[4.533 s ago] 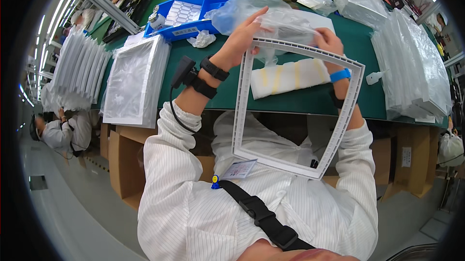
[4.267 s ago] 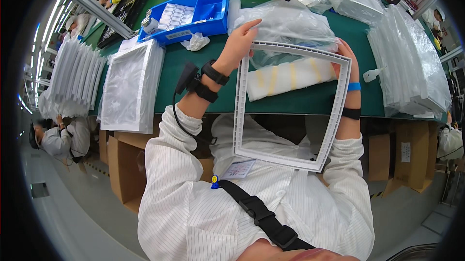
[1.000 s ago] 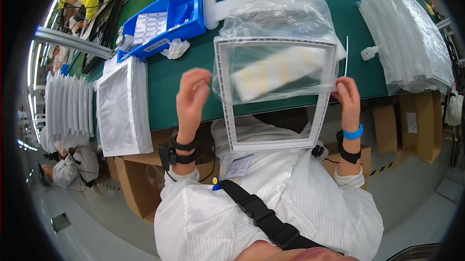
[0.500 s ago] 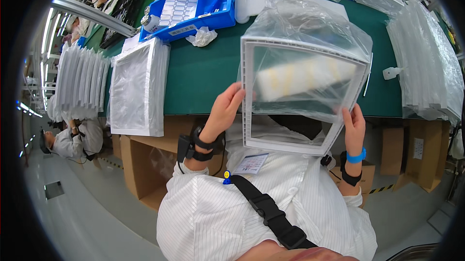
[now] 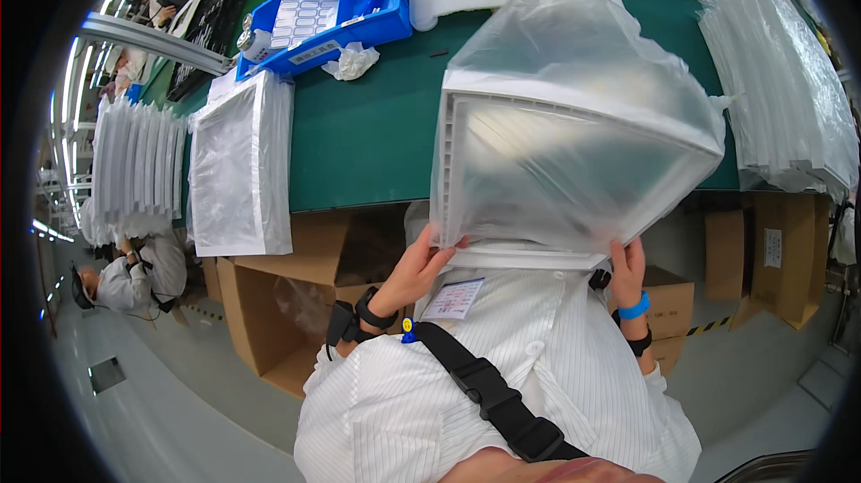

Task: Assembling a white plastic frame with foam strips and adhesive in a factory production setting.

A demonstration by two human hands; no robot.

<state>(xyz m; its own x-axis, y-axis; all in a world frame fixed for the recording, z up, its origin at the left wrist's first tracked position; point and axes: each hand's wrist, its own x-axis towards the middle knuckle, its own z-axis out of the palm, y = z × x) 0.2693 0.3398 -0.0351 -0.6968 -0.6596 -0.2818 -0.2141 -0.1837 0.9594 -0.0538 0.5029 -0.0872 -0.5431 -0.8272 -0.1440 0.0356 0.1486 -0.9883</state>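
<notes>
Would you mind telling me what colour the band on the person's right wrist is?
The wristband is bright blue, seen in the head view.

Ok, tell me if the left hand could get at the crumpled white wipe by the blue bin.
Probably not right now: the left hand grips the bagged white frame at its lower corner, and the wipe lies far across the green table.
</notes>
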